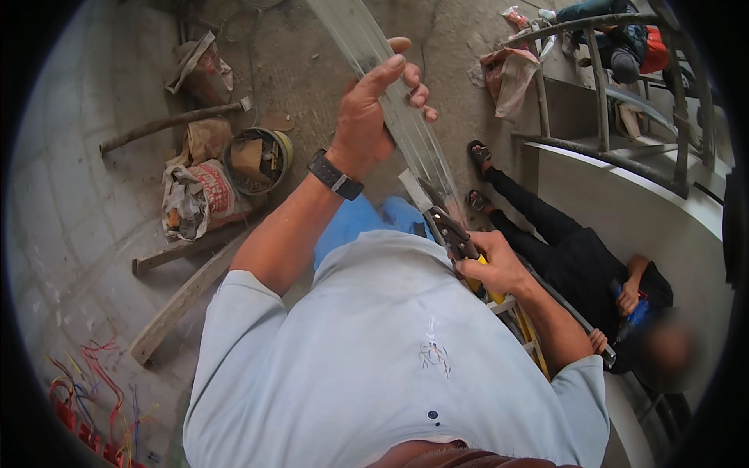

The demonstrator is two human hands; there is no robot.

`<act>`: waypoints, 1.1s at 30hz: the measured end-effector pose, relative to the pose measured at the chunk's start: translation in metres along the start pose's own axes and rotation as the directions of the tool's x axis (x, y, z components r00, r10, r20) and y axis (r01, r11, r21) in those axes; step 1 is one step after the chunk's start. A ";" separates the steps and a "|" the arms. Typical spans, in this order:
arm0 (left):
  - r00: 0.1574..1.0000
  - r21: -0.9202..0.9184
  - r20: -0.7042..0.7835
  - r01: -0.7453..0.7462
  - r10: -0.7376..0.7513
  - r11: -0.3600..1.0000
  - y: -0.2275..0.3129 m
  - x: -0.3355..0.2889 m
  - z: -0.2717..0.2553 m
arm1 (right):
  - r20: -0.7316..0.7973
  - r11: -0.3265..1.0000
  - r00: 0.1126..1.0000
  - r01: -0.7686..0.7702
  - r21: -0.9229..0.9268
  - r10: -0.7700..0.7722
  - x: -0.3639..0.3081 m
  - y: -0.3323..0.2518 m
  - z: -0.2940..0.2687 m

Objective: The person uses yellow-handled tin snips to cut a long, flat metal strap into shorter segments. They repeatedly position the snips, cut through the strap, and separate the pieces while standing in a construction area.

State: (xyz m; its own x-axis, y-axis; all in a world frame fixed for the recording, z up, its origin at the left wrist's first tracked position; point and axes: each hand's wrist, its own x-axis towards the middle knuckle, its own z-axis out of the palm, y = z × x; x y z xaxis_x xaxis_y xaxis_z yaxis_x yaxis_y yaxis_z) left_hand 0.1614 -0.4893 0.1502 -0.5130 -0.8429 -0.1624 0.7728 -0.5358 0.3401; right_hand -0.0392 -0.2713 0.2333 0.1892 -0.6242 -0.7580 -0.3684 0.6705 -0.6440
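A long, shiny metal channel (355, 39) slants from the top of the view down to in front of my waist. My left hand (370, 105) is closed around it, thumb along one edge and fingers over the other. Tin snips (452, 232) with dark jaws and yellow on the handles are in my right hand (499, 267), fingers wrapped round the grips. The jaws lie at the channel's lower end, beside a short pale flap (415, 189). Whether the blades are biting into metal cannot be made out.
A yellow stepladder (527, 331) stands by my right forearm. At right, a person in black (589, 261) holds a blue power drill (638, 312); another crouches beyond metal railing (601, 90). Left are a bucket (285, 156), sacks (214, 187), timber (175, 304) and loose wires (109, 374).
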 end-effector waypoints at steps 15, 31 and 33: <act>0.999 0.069 -0.043 0.006 -0.003 0.998 0.005 -0.016 -0.010 | 0.106 0.994 0.988 -0.112 -0.005 0.111 0.012 -0.005 -0.001; 0.998 0.001 -0.056 -0.028 0.028 1.000 0.005 -0.017 -0.023 | 0.047 0.993 0.999 0.017 -0.119 -0.012 0.018 -0.015 -0.004; 0.997 -0.004 -0.070 -0.028 0.028 1.000 0.010 -0.020 -0.026 | 0.030 0.980 0.998 0.052 -0.192 -0.048 0.020 -0.016 -0.001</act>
State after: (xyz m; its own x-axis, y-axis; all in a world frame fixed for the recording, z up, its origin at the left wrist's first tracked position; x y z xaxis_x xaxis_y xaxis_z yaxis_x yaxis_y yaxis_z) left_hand 0.1889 -0.4794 0.1327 -0.4639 -0.8589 -0.2169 0.7884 -0.5120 0.3410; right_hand -0.0306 -0.2943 0.2287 0.2338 -0.6430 -0.7293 -0.5258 0.5474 -0.6511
